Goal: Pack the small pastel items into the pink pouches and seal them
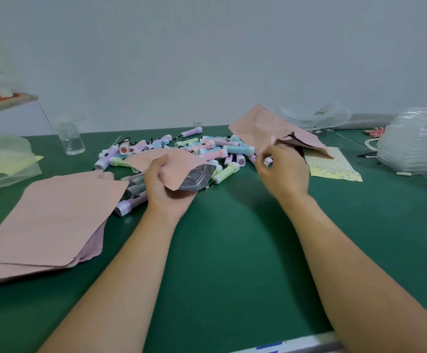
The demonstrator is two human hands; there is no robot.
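1. Fingers [160,161] of the left hand [166,192] are curled round the near edge of one pink pouch [171,161], thumb on top. The pouch is held just above the tabletop [233,238], its mouth [197,178] gaping toward the right so that the silvery lining shows.
2. Fingers [262,163] of the right hand [282,171] are drawn in narrow and pinch a pale item [268,159] at the right edge of the pile. Most of the item is hidden by the hand, so its colour cannot be told.
3. Pile of pastel items [207,149] is spread on the tabletop behind both hands: lilac, blue, pink and green pieces, loosely heaped.
4. Stack of flat pouches [51,215] lies at the left. More pouches [263,126] lie behind the right hand, partly over a yellow patterned sheet [332,164].
5. Step judged in hand: filling. One pouch is opened, one item is picked, and no sealing has yet been done on the held pouch.
6. Next move, as judged: the item is to be carried left across the gap and slid into the open mouth. The mouth must be kept spread by the left hand, or the item may catch on the lip.
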